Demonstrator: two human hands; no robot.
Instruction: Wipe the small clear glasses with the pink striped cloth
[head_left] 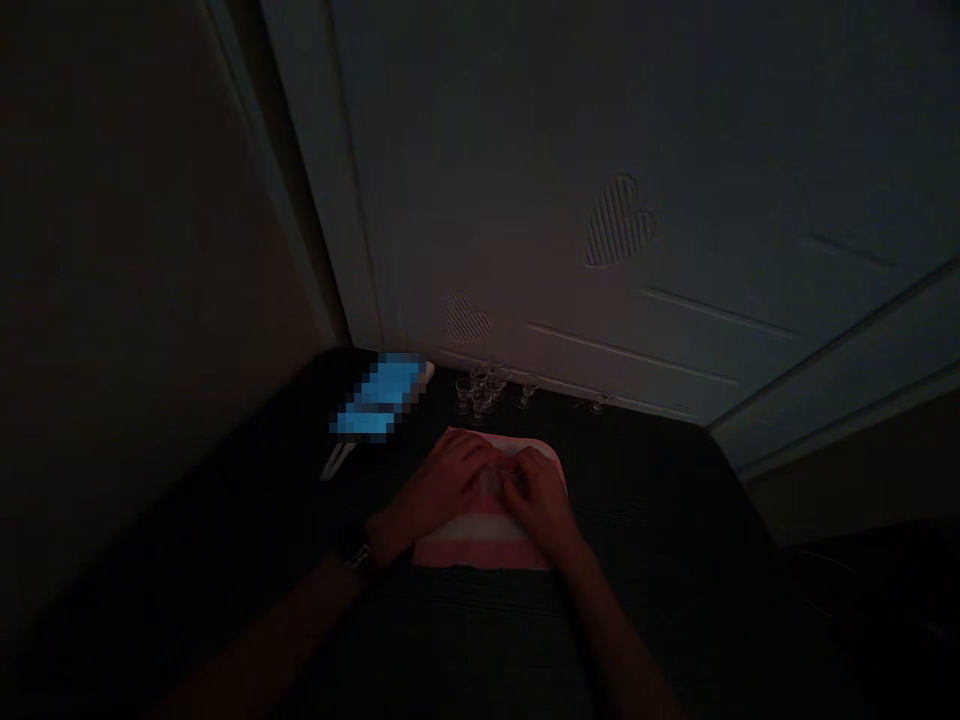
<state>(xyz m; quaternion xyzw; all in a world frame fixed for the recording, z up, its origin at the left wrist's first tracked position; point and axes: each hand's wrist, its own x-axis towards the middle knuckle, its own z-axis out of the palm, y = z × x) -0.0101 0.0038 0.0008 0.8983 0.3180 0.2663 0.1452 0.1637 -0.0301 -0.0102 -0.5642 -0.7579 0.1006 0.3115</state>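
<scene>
In dim light, a pink-and-white cloth lies flat on the dark table in front of me. My left hand rests over the cloth's left part, its fingers stretched toward the middle. From the other side my right hand bends its fingers closed, the tips pinched low near the cloth's centre. A small pale patch shows between the two hands; whether it is a thing or part of the cloth I cannot tell. Just beyond the cloth stand several small clear stemmed glasses.
A phone-like device with a lit, blurred screen lies at the back left, a white cable beside it. One small glass stands apart at the right. A white panel with heart reliefs rises behind the dark table.
</scene>
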